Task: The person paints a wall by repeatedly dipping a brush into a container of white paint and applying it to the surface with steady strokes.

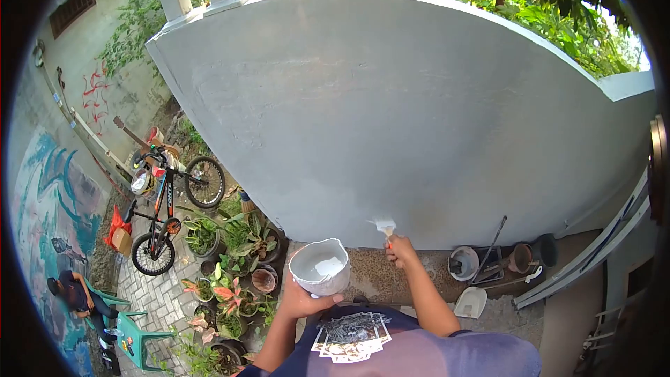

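Observation:
My left hand (305,301) is wrapped round the lower side of a paint bowl (319,281), a pale, paint-crusted container with white paint inside, held in front of my chest. My right hand (400,250) grips the handle of a paintbrush (385,225). Its white-coated bristles are right at the lower part of the grey wall (335,112), to the right of the bowl. The wall fills most of the view, with darker grey patches at its middle and right.
Potted plants (234,293) crowd the lower left, near a bicycle (164,202). Beyond it a person (75,297) sits by a green plastic table (139,335). Buckets (463,263) and a dustpan (471,302) stand at the wall's foot on the right, below a pale curved railing (593,251).

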The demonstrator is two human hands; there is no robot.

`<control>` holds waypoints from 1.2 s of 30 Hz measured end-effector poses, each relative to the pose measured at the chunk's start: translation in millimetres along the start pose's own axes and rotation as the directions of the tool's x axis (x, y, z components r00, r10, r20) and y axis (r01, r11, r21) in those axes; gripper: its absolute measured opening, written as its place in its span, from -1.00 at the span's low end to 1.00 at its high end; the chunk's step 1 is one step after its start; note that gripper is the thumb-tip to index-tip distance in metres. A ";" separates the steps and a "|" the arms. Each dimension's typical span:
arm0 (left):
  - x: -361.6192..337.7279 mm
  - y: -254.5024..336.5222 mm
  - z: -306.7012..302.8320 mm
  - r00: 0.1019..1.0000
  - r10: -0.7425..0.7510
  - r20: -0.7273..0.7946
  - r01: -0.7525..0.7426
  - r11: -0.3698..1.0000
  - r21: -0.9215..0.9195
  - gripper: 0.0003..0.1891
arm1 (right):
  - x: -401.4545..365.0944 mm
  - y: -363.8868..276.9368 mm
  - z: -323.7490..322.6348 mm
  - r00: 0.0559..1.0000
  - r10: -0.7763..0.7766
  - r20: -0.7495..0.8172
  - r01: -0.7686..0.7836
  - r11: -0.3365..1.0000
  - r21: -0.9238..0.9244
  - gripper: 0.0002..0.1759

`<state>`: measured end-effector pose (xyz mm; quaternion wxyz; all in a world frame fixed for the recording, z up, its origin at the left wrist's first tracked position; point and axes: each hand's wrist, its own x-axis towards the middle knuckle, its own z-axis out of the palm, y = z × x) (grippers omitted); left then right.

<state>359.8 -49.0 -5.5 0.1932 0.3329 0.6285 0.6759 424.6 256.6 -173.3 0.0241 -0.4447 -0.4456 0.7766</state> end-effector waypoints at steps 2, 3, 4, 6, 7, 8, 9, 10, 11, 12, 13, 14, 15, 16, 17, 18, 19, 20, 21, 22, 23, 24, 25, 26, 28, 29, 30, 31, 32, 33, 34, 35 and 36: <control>11.7 -3.1 -4.5 0.999 0.024 0.038 -0.025 0.999 0.027 0.09 | -14.5 -60.1 22.1 0.992 -0.119 0.036 0.120 0.993 -0.011 -0.83; 16.5 -0.7 -5.3 0.999 0.029 0.043 -0.028 0.999 -0.018 0.11 | -25.5 -89.8 37.5 0.980 -0.190 0.066 0.193 0.981 -0.033 -0.83; 20.8 0.0 -8.5 0.998 0.029 0.058 -0.027 0.999 -0.025 0.11 | -40.0 -119.8 53.9 0.952 -0.296 0.081 0.297 0.955 0.003 -0.83; 29.1 0.6 -18.9 0.992 0.079 0.099 -0.080 0.997 0.014 0.12 | -79.1 -176.4 89.7 0.854 -0.517 0.065 0.514 0.856 0.057 -0.77; 31.9 -1.8 -26.2 0.990 0.076 0.115 -0.078 0.997 0.008 0.12 | -101.6 -201.9 105.0 0.817 -0.571 0.074 0.569 0.821 0.052 -0.74; 34.4 -6.0 -34.6 0.989 0.070 0.127 -0.074 0.997 0.031 0.13 | -123.0 -223.1 119.2 0.779 -0.621 0.081 0.620 0.784 0.046 -0.71; 37.3 -9.6 -43.3 0.988 0.065 0.140 -0.073 0.996 0.052 0.13 | -139.6 -238.4 133.7 0.720 -0.689 0.086 0.686 0.725 0.060 -0.69; 41.5 -12.1 -51.6 0.985 0.066 0.159 -0.074 0.996 0.044 0.13 | -154.2 -254.5 147.7 0.651 -0.754 0.089 0.750 0.657 0.072 -0.68; 45.6 -14.7 -58.7 0.987 0.064 0.148 -0.068 0.997 0.020 0.14 | -169.0 -276.5 161.0 0.602 -0.792 0.101 0.788 0.610 0.082 -0.68; 47.8 -16.8 -66.0 0.989 0.058 0.135 -0.058 0.998 -0.005 0.15 | -181.0 -294.7 170.9 0.553 -0.825 0.114 0.822 0.563 0.091 -0.68; 53.2 -13.7 -75.8 0.983 0.070 0.167 -0.087 0.992 0.096 0.16 | -188.6 -306.0 176.1 0.555 -0.826 0.099 0.823 0.562 0.082 -0.68; 56.6 -14.0 -83.7 0.981 0.071 0.181 -0.088 0.992 0.090 0.16 | -194.4 -315.8 180.9 0.522 -0.845 0.119 0.840 0.533 0.103 -0.68; 62.2 -14.6 -91.6 0.977 0.091 0.192 -0.108 0.991 0.077 0.16 | -200.0 -322.2 185.7 0.483 -0.864 0.142 0.857 0.499 0.125 -0.68; 68.4 -14.7 -98.6 0.974 0.114 0.198 -0.129 0.990 0.063 0.16 | -207.2 -320.1 189.8 0.476 -0.869 0.136 0.862 0.492 0.120 -0.68; 73.9 -12.1 -103.8 0.973 0.120 0.198 -0.134 0.990 0.055 0.16 | -214.7 -312.7 192.2 0.443 -0.890 0.108 0.881 0.454 0.129 -0.68; 79.3 -5.9 -107.1 0.972 0.109 0.209 -0.106 0.994 -0.024 0.16 | -219.5 -310.0 194.5 0.413 -0.907 0.088 0.897 0.421 0.135 -0.68; 83.0 -2.1 -111.3 0.973 0.092 0.212 -0.072 0.992 -0.099 0.16 | -220.5 -311.6 195.9 0.351 -0.934 0.068 0.924 0.358 0.137 -0.67; 88.0 -1.2 -116.2 0.979 0.083 0.186 -0.065 0.993 -0.099 0.16 | -219.9 -313.1 197.5 0.293 -0.954 0.055 0.943 0.298 0.146 -0.66; 95.2 0.1 -121.6 0.965 0.133 0.225 -0.124 0.991 -0.052 0.16 | -220.6 -316.6 200.9 0.272 -0.962 0.031 0.951 0.273 0.146 -0.65; 101.0 0.6 -127.8 0.946 0.179 0.269 -0.185 0.983 -0.005 0.15 | -218.8 -320.1 204.2 0.248 -0.969 0.005 0.958 0.246 0.147 -0.64; 105.0 0.1 -133.4 0.936 0.176 0.305 -0.189 0.982 0.014 0.14 | -211.9 -321.6 206.8 0.256 -0.966 0.029 0.953 0.257 0.158 -0.64; 108.6 -2.1 -136.3 0.943 0.175 0.283 -0.188 0.982 0.020 0.14 | -203.3 -321.0 208.3 0.293 -0.956 0.014 0.953 0.293 0.082 -0.63; 112.2 -4.9 -137.6 0.934 0.186 0.304 -0.175 0.982 -0.064 0.13 | -193.3 -318.1 210.8 0.326 -0.945 -0.008 0.945 0.326 0.003 -0.61; 116.0 -6.4 -138.9 0.923 0.202 0.327 -0.161 0.976 -0.148 0.12 | -174.4 -309.0 212.1 0.393 -0.920 -0.012 0.920 0.393 -0.001 -0.60; 122.1 -4.2 -143.6 0.914 0.228 0.336 -0.185 0.970 -0.155 0.11 | -127.7 -273.5 209.8 0.502 -0.865 -0.026 0.865 0.502 -0.014 -0.56; 124.2 -4.9 -145.8 0.907 0.241 0.344 -0.201 0.968 -0.149 0.11 | -106.6 -248.4 205.7 0.546 -0.837 -0.037 0.837 0.547 -0.024 -0.54; 126.1 -5.5 -148.0 0.900 0.255 0.352 -0.217 0.965 -0.145 0.10 | -87.9 -222.6 199.8 0.605 -0.795 -0.052 0.796 0.606 -0.009 -0.55; 127.1 -5.4 -151.1 0.903 0.257 0.346 -0.217 0.965 -0.149 0.10 | -69.2 -194.7 192.1 0.661 -0.748 -0.066 0.749 0.662 0.005 -0.57; 127.1 -5.2 -154.6 0.903 0.222 0.367 -0.180 0.973 -0.148 0.10 | -47.2 -164.3 186.6 0.715 -0.691 -0.100 0.693 0.720 -0.021 -0.57; 127.3 -5.2 -157.1 0.902 0.188 0.390 -0.142 0.979 -0.145 0.10 | -23.5 -131.9 179.5 0.763 -0.631 -0.137 0.632 0.774 -0.043 -0.58; 127.6 -5.4 -158.7 0.903 0.188 0.386 -0.141 0.979 -0.148 0.10 | 0.5 -97.4 167.9 0.824 -0.551 -0.133 0.540 0.834 -0.111 -0.57; 128.0 -5.4 -160.5 0.892 0.202 0.405 -0.164 0.978 -0.126 0.10 | 25.7 -59.5 154.9 0.875 -0.465 -0.138 0.441 0.881 -0.174 -0.57; 130.1 -5.0 -162.3 0.879 0.217 0.425 -0.191 0.976 -0.104 0.10 | 27.6 -58.9 156.2 0.874 -0.466 -0.138 0.442 0.880 -0.174 -0.57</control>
